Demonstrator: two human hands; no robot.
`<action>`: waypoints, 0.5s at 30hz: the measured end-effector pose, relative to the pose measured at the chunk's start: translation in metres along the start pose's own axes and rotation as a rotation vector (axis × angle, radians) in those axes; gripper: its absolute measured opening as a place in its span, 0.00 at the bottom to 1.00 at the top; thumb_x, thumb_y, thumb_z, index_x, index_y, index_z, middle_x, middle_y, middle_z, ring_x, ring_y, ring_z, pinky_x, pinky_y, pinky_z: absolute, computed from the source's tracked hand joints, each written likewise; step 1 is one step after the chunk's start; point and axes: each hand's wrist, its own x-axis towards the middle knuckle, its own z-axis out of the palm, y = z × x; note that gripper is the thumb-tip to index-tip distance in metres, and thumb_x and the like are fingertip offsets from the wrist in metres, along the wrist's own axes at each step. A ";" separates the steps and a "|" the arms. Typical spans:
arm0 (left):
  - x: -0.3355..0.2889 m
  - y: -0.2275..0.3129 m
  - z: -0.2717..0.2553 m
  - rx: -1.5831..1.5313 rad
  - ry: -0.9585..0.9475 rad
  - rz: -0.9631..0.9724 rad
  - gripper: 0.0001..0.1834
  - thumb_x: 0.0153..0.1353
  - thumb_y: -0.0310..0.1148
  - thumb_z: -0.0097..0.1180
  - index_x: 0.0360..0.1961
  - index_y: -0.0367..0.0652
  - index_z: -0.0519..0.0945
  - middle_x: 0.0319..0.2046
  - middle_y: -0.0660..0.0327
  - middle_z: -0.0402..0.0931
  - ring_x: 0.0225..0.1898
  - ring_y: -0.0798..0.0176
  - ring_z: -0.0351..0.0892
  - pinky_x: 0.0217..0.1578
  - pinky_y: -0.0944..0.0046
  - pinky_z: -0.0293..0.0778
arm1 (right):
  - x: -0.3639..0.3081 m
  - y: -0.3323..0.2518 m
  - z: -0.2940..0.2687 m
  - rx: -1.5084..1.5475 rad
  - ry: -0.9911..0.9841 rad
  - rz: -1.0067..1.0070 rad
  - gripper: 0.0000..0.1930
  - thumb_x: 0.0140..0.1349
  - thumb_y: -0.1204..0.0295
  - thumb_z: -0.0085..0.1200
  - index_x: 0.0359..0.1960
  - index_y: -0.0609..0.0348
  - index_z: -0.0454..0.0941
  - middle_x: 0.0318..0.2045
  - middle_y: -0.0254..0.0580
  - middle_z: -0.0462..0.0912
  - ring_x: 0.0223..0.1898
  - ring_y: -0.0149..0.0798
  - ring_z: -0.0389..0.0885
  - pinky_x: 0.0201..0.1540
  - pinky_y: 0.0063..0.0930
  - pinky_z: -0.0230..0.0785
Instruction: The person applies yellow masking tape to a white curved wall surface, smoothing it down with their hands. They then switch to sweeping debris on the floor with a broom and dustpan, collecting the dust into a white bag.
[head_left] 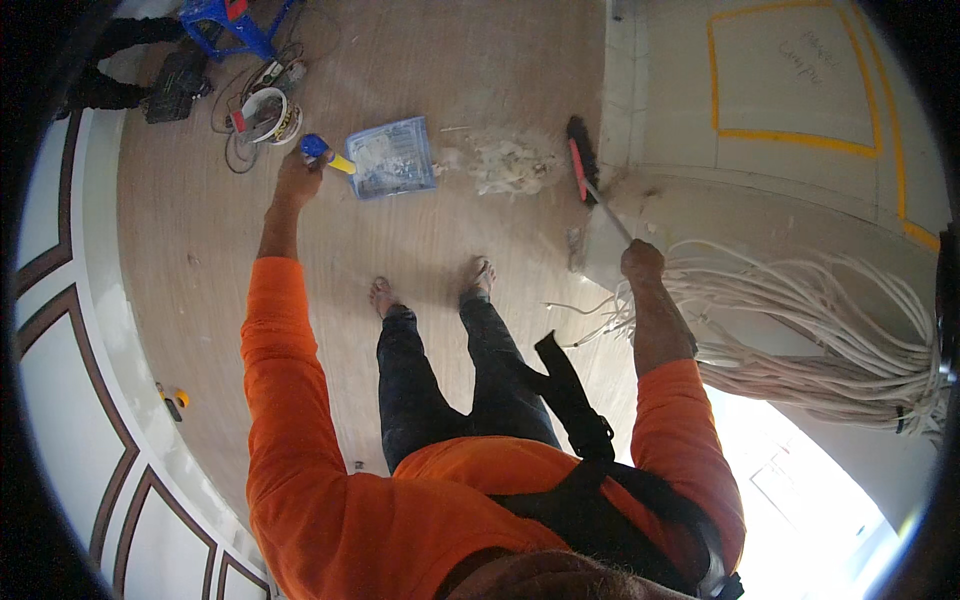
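Observation:
My left hand is closed round the yellow-and-blue handle of a blue dustpan, which lies on the wooden floor with pale debris and dust in it. In my right hand is the grey stick of a broom with a red head and dark bristles. The bristles rest on the floor near the right wall. Between the dustpan and the broom lies a pile of whitish debris, with a thin dusty trail reaching toward the pan.
A white bucket, cables and a blue stool stand at the far left, near another person's dark-clad legs. A large bundle of white cable hangs at the right. A small yellow-and-black object lies by the left wall.

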 end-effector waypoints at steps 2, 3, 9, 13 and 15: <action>-0.002 -0.006 -0.010 0.005 -0.005 0.016 0.21 0.59 0.42 0.60 0.47 0.38 0.73 0.35 0.49 0.80 0.38 0.47 0.81 0.39 0.55 0.74 | 0.002 0.001 0.008 0.006 0.025 -0.004 0.13 0.57 0.66 0.48 0.40 0.58 0.79 0.39 0.49 0.83 0.43 0.48 0.82 0.45 0.40 0.75; -0.002 -0.004 -0.014 -0.003 -0.017 0.012 0.22 0.59 0.42 0.60 0.47 0.39 0.73 0.35 0.49 0.80 0.38 0.47 0.81 0.39 0.55 0.74 | 0.005 0.003 0.014 0.013 0.026 -0.006 0.13 0.57 0.66 0.48 0.39 0.57 0.79 0.39 0.49 0.83 0.43 0.48 0.82 0.45 0.40 0.75; -0.008 0.030 0.005 0.073 -0.007 0.029 0.21 0.58 0.41 0.60 0.48 0.39 0.73 0.37 0.48 0.80 0.41 0.44 0.79 0.40 0.53 0.73 | 0.017 0.002 0.018 -0.020 -0.009 -0.027 0.12 0.57 0.67 0.49 0.39 0.57 0.79 0.38 0.48 0.83 0.43 0.48 0.82 0.45 0.40 0.75; -0.002 0.041 0.028 0.045 0.040 0.089 0.21 0.57 0.39 0.60 0.48 0.41 0.73 0.39 0.47 0.79 0.44 0.43 0.78 0.42 0.51 0.73 | 0.011 0.008 0.021 -0.029 0.016 -0.020 0.12 0.56 0.67 0.50 0.41 0.55 0.78 0.39 0.47 0.83 0.43 0.47 0.82 0.45 0.40 0.75; 0.006 0.044 0.043 0.031 -0.006 0.071 0.21 0.57 0.39 0.60 0.48 0.41 0.73 0.40 0.47 0.79 0.44 0.43 0.78 0.43 0.51 0.73 | 0.008 0.004 0.017 -0.019 0.004 0.001 0.13 0.56 0.68 0.50 0.42 0.55 0.78 0.39 0.47 0.83 0.43 0.47 0.82 0.45 0.40 0.75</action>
